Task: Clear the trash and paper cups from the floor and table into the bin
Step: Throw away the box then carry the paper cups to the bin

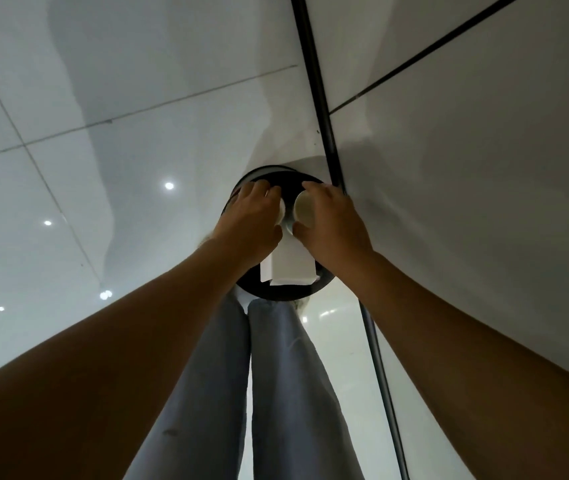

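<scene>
The glossy white tiled floor (68,168) fills most of the view, with a white wall panel edged by a thin black strip (449,202) on the right, and against that strip stands the round black bin (277,295), seen straight down from above between the person's grey trouser legs (269,393). Both arms reach down over its mouth. The left hand (246,221) curls its fingers round a white paper cup (281,210), of which only a sliver of rim shows past the knuckles; the right hand (333,225) wraps a second white paper cup (303,210) round its side wall, open mouth turned toward the camera so the pale inside shows. The two cups sit side by side, close to touching, directly above the bin opening. Below the wrists hangs a folded white sheet of paper or tissue (288,266), seemingly trapped under the hands, though which hand's grip has it is hard to tell since the palms hide its top edge. All of this is likely very light stuff: thin-walled cups that dent under a hard squeeze, so a loose wrap round the mid-wall or a pinch at the stiffer rolled rim suits them, and a limp sheet that wants pinching at a fold and may drift on release, so letting go low over the mouth seems wise.
</scene>
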